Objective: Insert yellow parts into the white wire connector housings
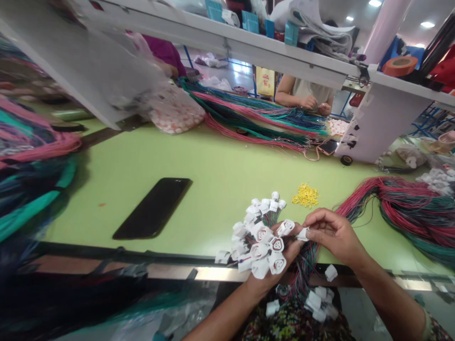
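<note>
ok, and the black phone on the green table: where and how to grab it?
Probably across the black phone, by both long edges near mid-length, from above. It lies flat on the green table, so the underside is blocked; its narrower width suits the grip. I'd favor the left side, since the left hand and its white connectors are off to the right.

A dark phone [152,208] lies flat on the green tabletop [220,166] before me. Beyond the phone I see a plastic bag [176,113] of small pale and orange pieces. Past the phone and well to its right are a black tape roll [346,160], a smaller phone [329,147] and, farther off, a co-worker [305,90]; higher beyond the phone, a shelf [249,45] bears blue clips [250,22] and orange tape [400,65].
</note>
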Demonstrator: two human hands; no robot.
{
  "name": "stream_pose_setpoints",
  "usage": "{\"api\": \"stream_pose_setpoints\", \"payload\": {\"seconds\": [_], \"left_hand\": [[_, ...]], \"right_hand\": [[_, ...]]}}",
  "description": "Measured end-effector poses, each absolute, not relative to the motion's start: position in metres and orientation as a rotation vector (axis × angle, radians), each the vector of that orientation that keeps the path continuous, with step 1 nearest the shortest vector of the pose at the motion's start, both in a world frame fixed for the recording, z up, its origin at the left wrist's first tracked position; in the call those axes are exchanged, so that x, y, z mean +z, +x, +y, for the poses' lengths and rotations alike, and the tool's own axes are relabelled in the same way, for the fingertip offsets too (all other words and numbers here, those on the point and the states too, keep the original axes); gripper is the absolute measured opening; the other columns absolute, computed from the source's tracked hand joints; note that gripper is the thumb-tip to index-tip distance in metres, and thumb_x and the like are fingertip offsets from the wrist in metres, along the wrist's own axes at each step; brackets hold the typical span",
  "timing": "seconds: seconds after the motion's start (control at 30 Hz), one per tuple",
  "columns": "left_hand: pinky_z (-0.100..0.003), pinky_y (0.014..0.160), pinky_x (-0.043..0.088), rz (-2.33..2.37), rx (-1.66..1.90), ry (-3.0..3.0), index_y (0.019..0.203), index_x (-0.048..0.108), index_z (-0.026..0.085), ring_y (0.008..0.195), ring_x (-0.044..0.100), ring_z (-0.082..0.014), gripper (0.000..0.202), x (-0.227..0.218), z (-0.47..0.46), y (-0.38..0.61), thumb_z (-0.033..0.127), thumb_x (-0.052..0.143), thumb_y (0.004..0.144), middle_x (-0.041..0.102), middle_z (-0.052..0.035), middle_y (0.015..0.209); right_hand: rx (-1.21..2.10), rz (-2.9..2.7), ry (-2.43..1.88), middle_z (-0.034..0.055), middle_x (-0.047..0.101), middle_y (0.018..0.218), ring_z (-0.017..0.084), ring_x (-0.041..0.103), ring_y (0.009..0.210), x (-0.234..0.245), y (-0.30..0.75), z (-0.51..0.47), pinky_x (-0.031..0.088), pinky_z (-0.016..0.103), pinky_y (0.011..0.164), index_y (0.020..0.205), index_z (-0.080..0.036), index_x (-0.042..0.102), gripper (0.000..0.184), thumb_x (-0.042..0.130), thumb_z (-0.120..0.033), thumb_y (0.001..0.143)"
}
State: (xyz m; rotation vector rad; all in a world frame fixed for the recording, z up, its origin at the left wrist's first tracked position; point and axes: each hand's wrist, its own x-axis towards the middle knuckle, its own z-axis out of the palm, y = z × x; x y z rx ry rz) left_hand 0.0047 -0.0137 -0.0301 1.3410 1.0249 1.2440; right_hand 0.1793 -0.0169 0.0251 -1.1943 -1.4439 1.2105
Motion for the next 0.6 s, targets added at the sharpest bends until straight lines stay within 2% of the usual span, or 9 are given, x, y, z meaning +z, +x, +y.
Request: {"api": "stream_pose_setpoints", "payload": {"seconds": [0.1, 0.23, 0.37, 0.47, 0.53, 0.6], "left_hand": [[-0.045, 0.090, 0.053, 1.034, 1.240, 1.309, 0.092, 0.078, 0.027, 0.090, 0.069, -0.0271, 0.018, -0.031, -0.014, 0.003, 0.026, 0.081, 0.074, 0.075, -0.0077, 0.095], [-0.045, 0.089, 0.054, 0.963, 1.199, 1.238, 0.092, 0.077, 0.027, 0.093, 0.068, -0.0287, 0.021, -0.024, -0.013, 0.003, 0.026, 0.081, 0.072, 0.074, -0.0082, 0.096], [-0.044, 0.086, 0.054, 0.888, 1.152, 1.266, 0.090, 0.076, 0.026, 0.090, 0.067, -0.0283, 0.021, -0.011, -0.009, -0.001, 0.028, 0.082, 0.070, 0.072, -0.0089, 0.094], [-0.037, 0.068, 0.053, 0.808, 1.106, 1.153, 0.095, 0.075, 0.025, 0.072, 0.064, -0.0222, 0.023, -0.003, -0.006, -0.006, 0.038, 0.078, 0.076, 0.071, -0.0080, 0.085], [-0.032, 0.054, 0.047, 0.774, 1.079, 1.049, 0.098, 0.075, 0.025, 0.057, 0.056, -0.0158, 0.027, 0.000, -0.003, -0.009, 0.045, 0.073, 0.081, 0.070, -0.0070, 0.085], [-0.028, 0.046, 0.038, 0.765, 1.050, 1.003, 0.102, 0.074, 0.025, 0.048, 0.046, -0.0110, 0.031, -0.002, -0.002, -0.009, 0.048, 0.071, 0.081, 0.071, -0.0061, 0.087]], "right_hand": [[1.238, -1.491, -1.133, 0.0023, 0.066, 0.086, 0.015, 0.065, 0.077, 0.026, 0.181, -0.015, 0.056, 0.028, 0.069, 0.092, -0.023, 0.072, 0.009, 0.073, -0.026, 0.083], [1.051, -1.684, -1.059, 0.0065, 0.067, 0.105, 0.020, 0.066, 0.095, 0.030, 0.181, -0.020, 0.057, 0.032, 0.075, 0.104, -0.025, 0.071, 0.020, 0.074, -0.027, 0.085], [0.733, -1.863, -1.068, 0.0048, 0.071, 0.100, 0.020, 0.066, 0.095, 0.038, 0.194, -0.032, 0.055, 0.036, 0.082, 0.105, -0.027, 0.066, 0.021, 0.070, -0.018, 0.087], [0.716, -2.062, -1.122, 0.0038, 0.069, 0.096, 0.019, 0.066, 0.089, 0.045, 0.215, -0.048, 0.054, 0.034, 0.078, 0.105, -0.027, 0.065, 0.024, 0.066, -0.012, 0.087], [0.838, -2.275, -1.129, 0.0030, 0.069, 0.092, 0.018, 0.065, 0.081, 0.045, 0.227, -0.061, 0.052, 0.030, 0.071, 0.102, -0.027, 0.066, 0.025, 0.063, -0.008, 0.085], [0.941, -2.458, -1.170, 0.0026, 0.068, 0.087, 0.017, 0.063, 0.075, 0.042, 0.233, -0.074, 0.049, 0.028, 0.064, 0.097, -0.025, 0.067, 0.024, 0.062, -0.006, 0.083]]}}
